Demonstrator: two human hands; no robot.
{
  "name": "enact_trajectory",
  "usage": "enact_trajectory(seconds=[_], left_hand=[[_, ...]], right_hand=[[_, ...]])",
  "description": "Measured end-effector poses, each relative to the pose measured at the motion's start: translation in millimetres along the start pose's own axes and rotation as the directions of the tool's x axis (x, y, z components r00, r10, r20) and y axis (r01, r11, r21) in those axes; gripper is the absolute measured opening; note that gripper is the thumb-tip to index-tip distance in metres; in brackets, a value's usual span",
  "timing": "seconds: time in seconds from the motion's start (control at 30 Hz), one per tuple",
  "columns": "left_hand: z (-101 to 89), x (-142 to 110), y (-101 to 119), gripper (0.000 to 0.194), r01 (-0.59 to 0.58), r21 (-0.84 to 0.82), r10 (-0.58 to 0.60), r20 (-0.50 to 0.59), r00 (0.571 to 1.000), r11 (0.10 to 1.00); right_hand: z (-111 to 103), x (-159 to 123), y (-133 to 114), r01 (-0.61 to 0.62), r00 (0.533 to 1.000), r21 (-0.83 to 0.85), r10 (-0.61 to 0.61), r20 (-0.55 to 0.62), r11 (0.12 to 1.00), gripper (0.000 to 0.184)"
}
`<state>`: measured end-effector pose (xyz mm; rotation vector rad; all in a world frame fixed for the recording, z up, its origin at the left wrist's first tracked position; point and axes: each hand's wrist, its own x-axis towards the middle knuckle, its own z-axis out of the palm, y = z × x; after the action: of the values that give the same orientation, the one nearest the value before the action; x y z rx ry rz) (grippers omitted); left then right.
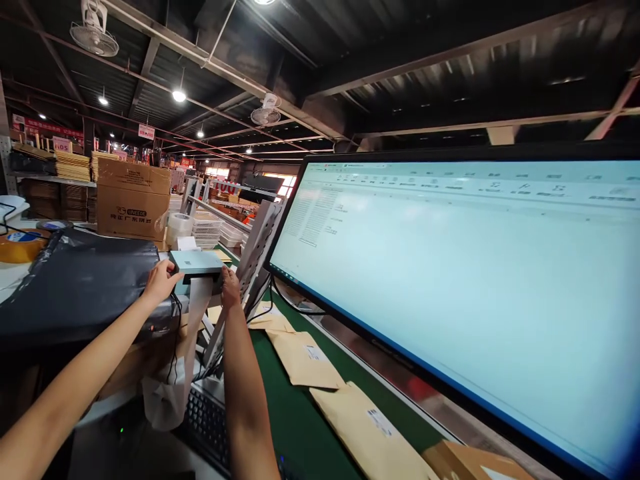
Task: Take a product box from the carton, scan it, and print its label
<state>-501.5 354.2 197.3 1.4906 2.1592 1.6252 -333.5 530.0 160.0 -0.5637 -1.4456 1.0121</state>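
A label printer (197, 262) with a pale blue top and a dark lower edge sits between my two hands. My left hand (161, 281) grips its left side, thumb and fingers bent at the corner. On the opposite side, my right hand (230, 287) is closed around the right edge, its fingers partly hidden. A long white paper strip (198, 313) hangs from the printer's front and curls in a loop near the keyboard (207, 417). Behind the printer, a piece of white paper (186, 245) sticks up.
A large monitor (450, 287) fills the right side. Padded envelopes (307, 360) lie on a green surface (285, 413) below it. To the left are a black plastic-wrapped package (95, 280), a tape roll (21, 247) and a cardboard box (133, 200). Black cables (177, 320) hang beneath the printer.
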Motion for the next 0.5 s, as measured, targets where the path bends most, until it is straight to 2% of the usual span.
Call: enact_trajectory(seconds=[0.3, 0.5], left_hand=[[-0.9, -1.2, 8.7, 0.018, 0.037, -0.02, -0.036, 0.007, 0.999, 0.999], [-1.3, -1.0, 14.7, 0.017, 0.054, 0.021, -0.055, 0.025, 0.998, 0.998]], right_hand=[[-4.3, 1.4, -3.2, -0.126, 0.991, 0.133, 0.12, 0.052, 0.983, 0.06], [-8.9, 8.8, -11.3, -0.199, 0.979, 0.111, 0.192, 0.069, 0.974, 0.046]])
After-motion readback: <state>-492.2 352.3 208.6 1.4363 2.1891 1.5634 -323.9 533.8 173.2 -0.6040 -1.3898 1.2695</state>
